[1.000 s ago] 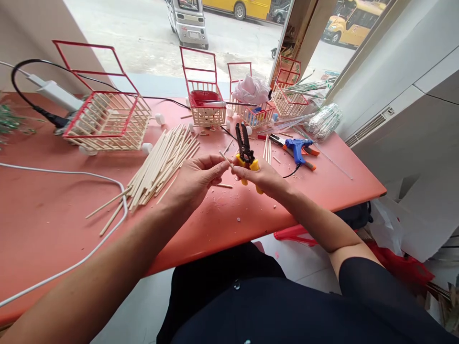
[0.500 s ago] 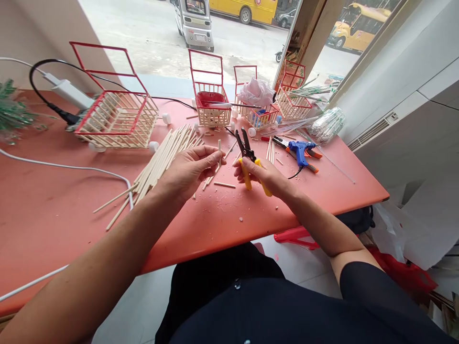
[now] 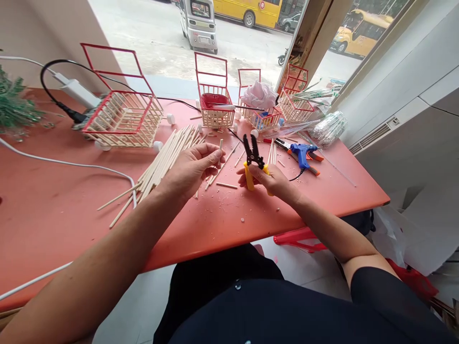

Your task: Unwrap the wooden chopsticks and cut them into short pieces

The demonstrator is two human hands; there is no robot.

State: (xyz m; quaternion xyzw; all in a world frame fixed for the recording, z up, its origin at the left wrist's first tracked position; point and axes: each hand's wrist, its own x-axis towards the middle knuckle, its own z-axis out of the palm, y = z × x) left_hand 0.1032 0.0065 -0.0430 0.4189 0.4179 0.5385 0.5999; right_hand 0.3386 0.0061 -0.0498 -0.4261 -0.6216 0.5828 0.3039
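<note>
My left hand [image 3: 195, 165] pinches a short wooden stick [image 3: 221, 143] upright between thumb and fingers. In my right hand [image 3: 270, 180] are wire strippers [image 3: 254, 155] with black jaws and yellow handles. Their jaws point up and stand apart, with nothing between them. A gap separates the tool from the stick. Beside my left hand lies a heap of long wooden sticks [image 3: 168, 155]. On the table below and between my hands is a cut stick piece [image 3: 226, 185], with small crumbs around it.
Along the window stand several small stick carts with red handles, among them a large cart [image 3: 125, 119] and a cart with a red lining [image 3: 216, 114]. A blue glue gun [image 3: 301, 154] lies right. A white cable [image 3: 89, 166] crosses the pink table [image 3: 64, 200].
The wire strippers in my right hand have moved slightly right, away from the stick, and their jaws stand wider apart. My left hand still pinches the stick.
</note>
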